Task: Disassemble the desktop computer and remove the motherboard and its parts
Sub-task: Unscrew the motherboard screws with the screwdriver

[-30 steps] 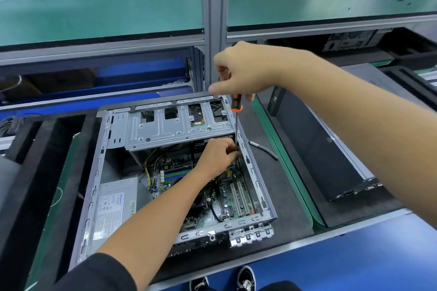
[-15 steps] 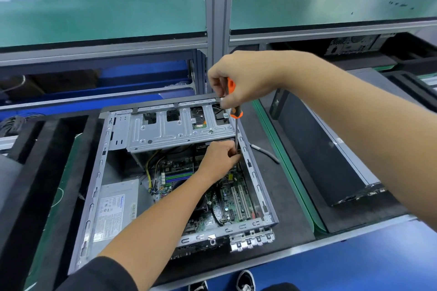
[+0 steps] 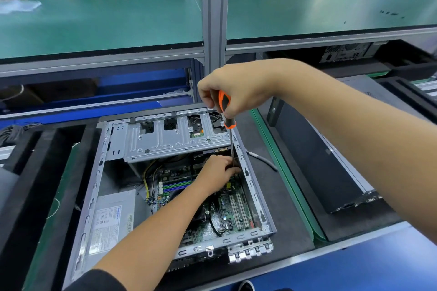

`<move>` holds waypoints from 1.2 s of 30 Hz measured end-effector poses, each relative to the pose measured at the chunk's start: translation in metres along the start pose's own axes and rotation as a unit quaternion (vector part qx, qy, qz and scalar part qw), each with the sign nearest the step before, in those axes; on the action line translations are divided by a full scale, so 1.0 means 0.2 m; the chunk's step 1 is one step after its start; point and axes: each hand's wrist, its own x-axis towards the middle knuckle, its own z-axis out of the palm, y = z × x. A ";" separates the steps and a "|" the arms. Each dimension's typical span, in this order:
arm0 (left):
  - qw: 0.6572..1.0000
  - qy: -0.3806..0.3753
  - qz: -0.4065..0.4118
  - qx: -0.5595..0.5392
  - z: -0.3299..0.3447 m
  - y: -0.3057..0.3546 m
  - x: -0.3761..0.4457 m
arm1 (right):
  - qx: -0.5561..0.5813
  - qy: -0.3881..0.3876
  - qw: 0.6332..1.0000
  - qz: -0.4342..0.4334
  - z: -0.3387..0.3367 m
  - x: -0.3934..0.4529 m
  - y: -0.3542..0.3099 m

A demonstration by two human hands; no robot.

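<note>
**A:** What has changed for us in the last second?

**B:** Our right hand has turned on the screwdriver. A second ago the fingers hid most of the handle; now its orange and black grip shows below our curled fingers, and the thin steel shaft runs straight down from them. Our view has also tipped down a little. Our left hand has stayed put, deep in the open computer case, its fingertips bunched round the lower end of the shaft. We cannot tell whether they pinch the tip or only steady it.

**A:** What does that mean for the job?

**B:** We judge that we are working a screw, probably one holding the motherboard, so the board is not yet free. The screw itself is hidden behind our left fingers.

**A:** Where is the board?

**B:** Flat on the case floor, directly beneath and nearer to us than our left fingertips, still wired in.

**A:** And the surfaces?

**B:** The board is green, bristling with long pale slots and small dark chips. Just beyond our left fingers sits the drive cage, pressed sheet metal, dull silver, ribbed and cut with square holes. Left of our forearm lies the power supply, a smooth grey box with a printed label. Yellow and black wires curl between the two. The case rests on a matte black mat.
</note>
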 end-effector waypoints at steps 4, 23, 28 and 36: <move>1.000 0.004 0.013 0.021 0.01 0.02 0.01 | -0.036 0.041 0.998 0.044 0.02 0.00 0.00; 0.991 -0.081 -0.029 0.105 0.08 -0.06 0.02 | -0.037 0.071 0.996 0.041 0.04 -0.03 0.02; 0.986 -0.085 -0.031 0.138 0.11 -0.06 0.02 | -0.151 0.102 0.980 0.075 0.07 -0.03 0.02; 0.975 -0.076 -0.053 0.200 0.13 -0.03 0.05 | -0.016 -0.010 1.000 0.006 -0.01 -0.09 0.04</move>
